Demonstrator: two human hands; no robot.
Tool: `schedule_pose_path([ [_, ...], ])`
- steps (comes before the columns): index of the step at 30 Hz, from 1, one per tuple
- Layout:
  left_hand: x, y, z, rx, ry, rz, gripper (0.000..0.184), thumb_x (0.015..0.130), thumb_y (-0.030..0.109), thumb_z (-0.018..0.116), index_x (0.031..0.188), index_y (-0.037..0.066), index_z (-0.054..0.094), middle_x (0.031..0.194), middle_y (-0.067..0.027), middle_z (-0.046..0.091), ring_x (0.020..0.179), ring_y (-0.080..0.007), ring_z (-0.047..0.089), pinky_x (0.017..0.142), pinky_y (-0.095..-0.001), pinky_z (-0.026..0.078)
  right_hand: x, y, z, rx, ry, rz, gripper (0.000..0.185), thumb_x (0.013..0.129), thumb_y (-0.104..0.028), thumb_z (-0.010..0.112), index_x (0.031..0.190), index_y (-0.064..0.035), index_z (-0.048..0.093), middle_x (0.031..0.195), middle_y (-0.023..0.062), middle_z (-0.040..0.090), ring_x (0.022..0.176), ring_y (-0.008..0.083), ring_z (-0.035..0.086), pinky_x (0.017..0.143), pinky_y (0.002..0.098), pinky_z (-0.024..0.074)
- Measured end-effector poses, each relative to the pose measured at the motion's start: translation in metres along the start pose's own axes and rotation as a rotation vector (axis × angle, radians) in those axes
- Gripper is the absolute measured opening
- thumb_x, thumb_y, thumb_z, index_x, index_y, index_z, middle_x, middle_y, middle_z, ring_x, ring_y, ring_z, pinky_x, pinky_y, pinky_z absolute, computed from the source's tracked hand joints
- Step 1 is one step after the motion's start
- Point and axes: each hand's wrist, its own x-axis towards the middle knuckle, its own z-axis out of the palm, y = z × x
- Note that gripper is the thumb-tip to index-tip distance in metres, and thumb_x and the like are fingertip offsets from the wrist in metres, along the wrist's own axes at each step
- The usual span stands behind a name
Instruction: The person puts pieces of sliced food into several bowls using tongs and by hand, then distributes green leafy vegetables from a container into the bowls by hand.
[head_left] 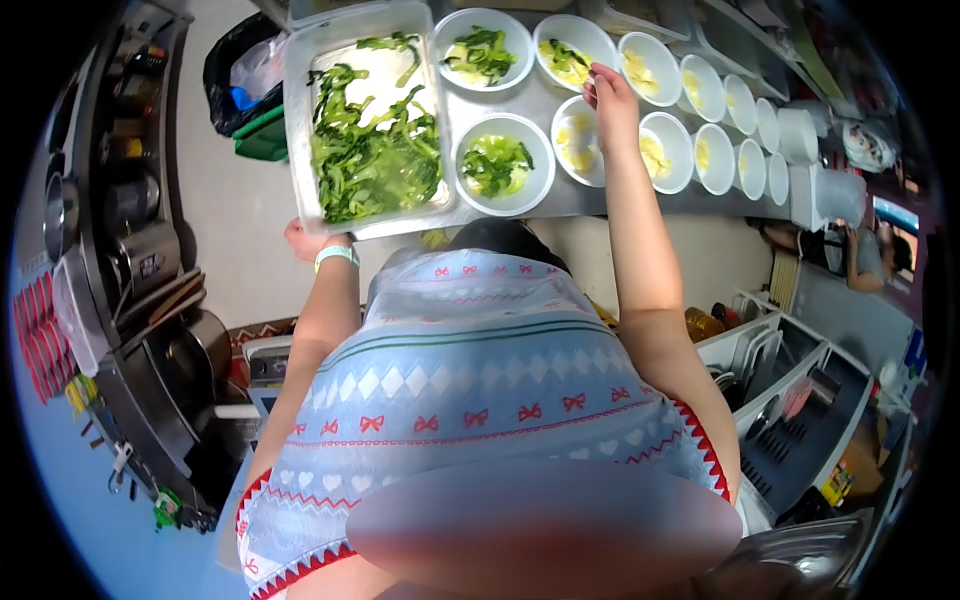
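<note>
My right hand (612, 100) reaches over the near rim of a white bowl (610, 38) in the far row. Its thumb and fingertips are pinched together beside the leafy greens (565, 62) in that bowl; whatever they hold is too small to make out. A clear plastic tub (293, 130) of cooked leafy greens (375, 165) stands to the left. By the tub's near left corner is my left hand (308, 240), fingers loosely apart, with nothing visible in it. Two more bowls, one far (440, 45) and one near (465, 190), hold greens.
Further right along the metal counter (520, 207), two rows of white bowls hold pale yellow pieces (655, 158). A bin with a black bag (222, 85) stands left of the tub. Pots (150, 255) line a left shelf. Another person (872, 258) is at far right.
</note>
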Motion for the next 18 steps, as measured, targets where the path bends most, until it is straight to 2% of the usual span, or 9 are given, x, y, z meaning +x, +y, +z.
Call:
schedule_pose_path([
  [2,-0.012,0.016,-0.007,0.075,0.024,-0.019,0.025,0.078,0.016,0.063,0.101,0.007,0.061,0.101,-0.0163,0.065,0.090,-0.0356,0.061,0.081,-0.0446,0.049,-0.029,0.002,0.017,-0.086,-0.054,-0.136,0.024,0.096,-0.015,0.055,0.114,-0.0012,0.063,0.085,0.0005,0.064,0.078,0.0101,0.058,0.072,0.0223,0.0466],
  [6,-0.021,0.028,-0.013,0.129,-0.001,-0.031,0.021,0.078,0.017,0.063,0.096,0.008,0.059,0.101,-0.0134,0.063,0.095,-0.0332,0.058,0.086,-0.0427,0.048,-0.085,0.004,0.080,-0.224,-0.530,-0.187,0.027,0.092,-0.016,0.061,0.118,-0.0082,0.062,0.107,0.0100,0.064,0.096,0.0175,0.064,0.085,0.0279,0.0507],
  [8,-0.024,0.027,-0.013,0.086,0.006,-0.057,0.019,0.078,0.018,0.062,0.094,0.008,0.059,0.099,-0.0125,0.063,0.099,-0.0336,0.056,0.089,-0.0434,0.045,-0.104,-0.010,0.118,-0.444,-0.800,-0.437,0.037,0.091,-0.021,0.064,0.127,-0.0119,0.058,0.131,0.0169,0.055,0.117,0.0261,0.057,0.097,0.0357,0.0483],
  [10,-0.031,0.035,-0.013,0.089,-0.012,-0.019,0.019,0.078,0.018,0.061,0.094,0.007,0.058,0.100,-0.0127,0.062,0.100,-0.0348,0.054,0.090,-0.0443,0.044,-0.112,0.001,0.159,-0.688,-0.920,-0.482,0.056,0.087,-0.030,0.067,0.139,-0.0191,0.049,0.147,0.0241,0.038,0.133,0.0402,0.042,0.107,0.0452,0.0408],
  [13,-0.034,0.029,-0.007,0.130,-0.029,-0.048,0.021,0.084,0.021,0.055,0.097,0.006,0.060,0.102,-0.0154,0.063,0.103,-0.0374,0.053,0.093,-0.0459,0.042,-0.116,0.027,0.207,-1.077,-0.906,-0.567,0.076,0.082,-0.039,0.071,0.149,-0.0336,0.035,0.155,0.0244,0.026,0.136,0.0521,0.032,0.112,0.0521,0.0326],
  [14,-0.036,0.032,-0.007,0.157,-0.025,-0.051,0.023,0.086,0.023,0.052,0.099,0.006,0.060,0.103,-0.0164,0.064,0.103,-0.0381,0.053,0.093,-0.0464,0.042,-0.119,0.025,0.212,-1.078,-0.913,-0.568,0.076,0.082,-0.039,0.071,0.149,-0.0336,0.035,0.155,0.0244,0.026,0.136,0.0521,0.032,0.112,0.0521,0.0326],
  [16,-0.046,0.036,-0.007,0.192,-0.042,-0.039,0.027,0.089,0.025,0.048,0.101,0.005,0.061,0.104,-0.0180,0.064,0.104,-0.0392,0.052,0.093,-0.0476,0.042,-0.123,0.023,0.217,-1.374,-0.979,-0.575,0.077,0.081,-0.041,0.072,0.148,-0.0392,0.035,0.156,0.0239,0.024,0.137,0.0524,0.030,0.112,0.0540,0.0316],
  [17,-0.051,0.039,-0.006,0.180,-0.043,-0.039,0.026,0.089,0.024,0.048,0.101,0.004,0.061,0.104,-0.0183,0.064,0.104,-0.0393,0.052,0.094,-0.0477,0.042,-0.124,0.030,0.218,-1.430,-0.979,-0.602,0.070,0.080,-0.041,0.072,0.144,-0.0394,0.042,0.150,0.0205,0.035,0.131,0.0506,0.038,0.106,0.0556,0.0381],
  [18,-0.056,0.041,-0.007,0.167,-0.045,-0.039,0.026,0.089,0.024,0.048,0.100,0.004,0.060,0.104,-0.0186,0.064,0.104,-0.0393,0.052,0.094,-0.0478,0.042,-0.123,0.033,0.218,-1.430,-0.986,-0.605,0.070,0.080,-0.041,0.072,0.144,-0.0394,0.042,0.150,0.0205,0.035,0.131,0.0506,0.038,0.106,0.0556,0.0381],
])
